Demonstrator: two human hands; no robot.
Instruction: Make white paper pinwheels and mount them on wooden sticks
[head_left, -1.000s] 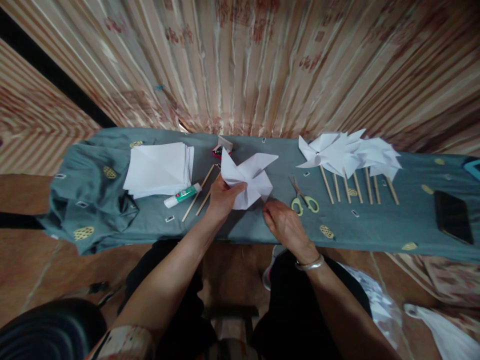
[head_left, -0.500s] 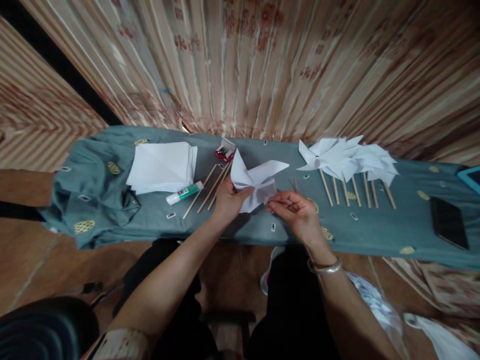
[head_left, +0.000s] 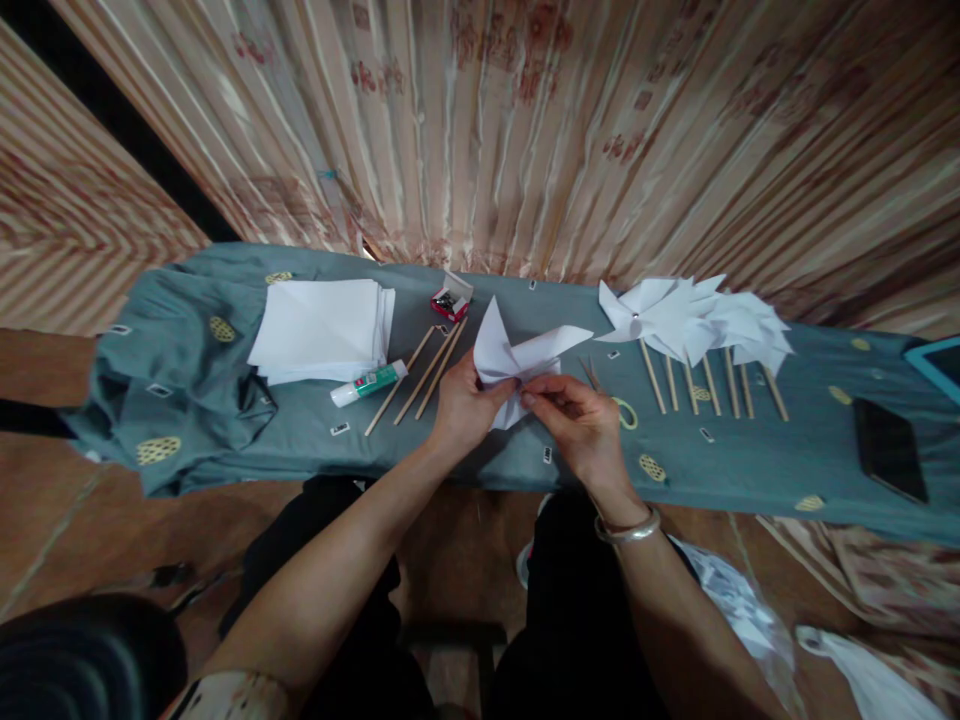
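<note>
A white paper pinwheel [head_left: 525,352], without a stick, is held above the cloth-covered table. My left hand [head_left: 471,402] grips its left side, thumb pressed near the centre. My right hand [head_left: 576,412] pinches a paper corner folded in at the middle, its fingertips close to my left thumb. Left of my hands lie several wooden sticks [head_left: 429,375], and behind these stands an open red box [head_left: 451,297] of small metal pieces. A pair of scissors with yellow handles [head_left: 624,413] lies just beyond my right hand, partly hidden by it.
A stack of white paper [head_left: 322,330] and a glue stick [head_left: 367,384] lie on the left. Several pinwheels on sticks [head_left: 694,315] rest together at the back right. A dark phone [head_left: 890,448] and a blue-edged object [head_left: 934,365] are far right. A curtain [head_left: 495,140] hangs behind the table.
My right hand has moved left, bringing the near right paper corner in to the centre beside my left thumb. The pinwheel and left hand have shifted slightly right. The scissors' handles now show.
</note>
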